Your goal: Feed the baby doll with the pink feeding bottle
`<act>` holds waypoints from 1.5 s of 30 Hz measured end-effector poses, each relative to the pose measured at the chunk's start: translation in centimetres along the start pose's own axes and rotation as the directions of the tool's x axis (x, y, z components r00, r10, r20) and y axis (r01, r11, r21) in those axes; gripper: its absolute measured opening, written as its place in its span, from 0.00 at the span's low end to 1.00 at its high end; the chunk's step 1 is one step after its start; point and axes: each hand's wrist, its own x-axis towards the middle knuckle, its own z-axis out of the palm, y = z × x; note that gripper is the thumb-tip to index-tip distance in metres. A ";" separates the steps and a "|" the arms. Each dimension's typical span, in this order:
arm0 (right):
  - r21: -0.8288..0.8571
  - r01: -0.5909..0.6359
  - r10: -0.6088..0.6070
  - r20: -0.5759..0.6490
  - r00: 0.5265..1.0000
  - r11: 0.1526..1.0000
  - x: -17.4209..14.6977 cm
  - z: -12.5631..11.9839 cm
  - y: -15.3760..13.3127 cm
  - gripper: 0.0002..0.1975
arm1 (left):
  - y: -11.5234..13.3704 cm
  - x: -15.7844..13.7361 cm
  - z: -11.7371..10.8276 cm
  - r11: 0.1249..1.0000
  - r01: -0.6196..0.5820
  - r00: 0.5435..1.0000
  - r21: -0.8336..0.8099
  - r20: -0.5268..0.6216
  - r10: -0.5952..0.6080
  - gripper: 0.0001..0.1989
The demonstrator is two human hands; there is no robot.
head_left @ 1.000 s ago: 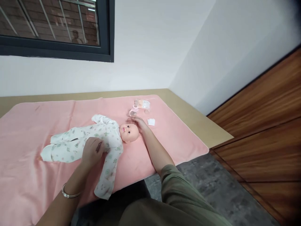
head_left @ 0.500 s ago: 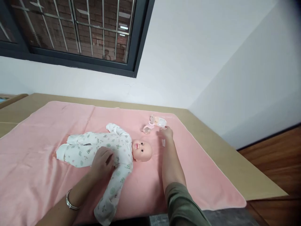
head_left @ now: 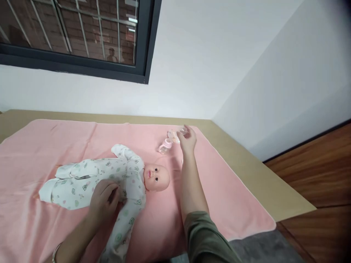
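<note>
A baby doll [head_left: 156,177] lies on its back in a white printed sleepsuit [head_left: 102,168], its head toward the right. My left hand [head_left: 104,199], loosely curled, is over the near side of its torso; nothing shows in the gap between thumb and fingers. At the far right of the cloth, my right hand [head_left: 188,140] has its thumb and fingers closed around the clear body of a small bottle [head_left: 183,130]. Partly covered by that hand, its other end points left. Just left of it is a pink-ringed baby bottle [head_left: 165,145] with handles.
A pink cloth [head_left: 219,197] with a few folds covers most of the wooden tabletop [head_left: 263,182]. White walls [head_left: 208,54] meet behind the table, below and beside a barred window [head_left: 82,33]. A brown wooden panel [head_left: 315,168] stands at the right.
My right hand has moved farther back and closed on the clear bottle, whose clear end is raised slightly. My left hand stays by the doll's torso. The whole view has shifted.
</note>
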 end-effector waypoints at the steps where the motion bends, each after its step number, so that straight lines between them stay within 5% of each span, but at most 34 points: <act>1: -0.018 0.031 -0.030 0.044 0.999 0.999 -0.2 0.4 -0.7 0.32 | 0.0 0.0 0.0 1.000 -0.010 1.000 0.008 0.006 0.010 0.05; 6: -0.146 0.040 0.008 0.309 0.951 0.988 -1.0 1.4 -1.2 0.29 | -0.2 0.2 0.1 0.999 -0.040 0.999 0.027 0.035 0.040 0.06; 18: -0.228 -0.020 0.141 0.528 0.837 0.974 -1.8 1.5 -0.8 0.31 | -1.0 0.3 0.1 0.998 -0.043 0.999 0.050 0.029 0.042 0.04; 27: -0.101 -0.011 0.034 0.237 0.971 0.995 -4.6 5.4 3.4 0.33 | -1.1 0.4 0.2 0.994 -0.087 0.996 0.060 0.042 0.085 0.04; 34: -0.107 -0.088 0.097 0.081 0.992 0.990 -5.6 6.7 4.1 0.34 | -1.1 0.4 0.1 0.992 -0.105 0.993 0.074 0.054 0.101 0.04; 45: -0.141 -0.053 0.066 0.090 0.994 0.989 -5.4 6.5 4.1 0.34 | -0.8 0.5 -0.1 0.992 -0.106 0.993 0.072 0.054 0.102 0.05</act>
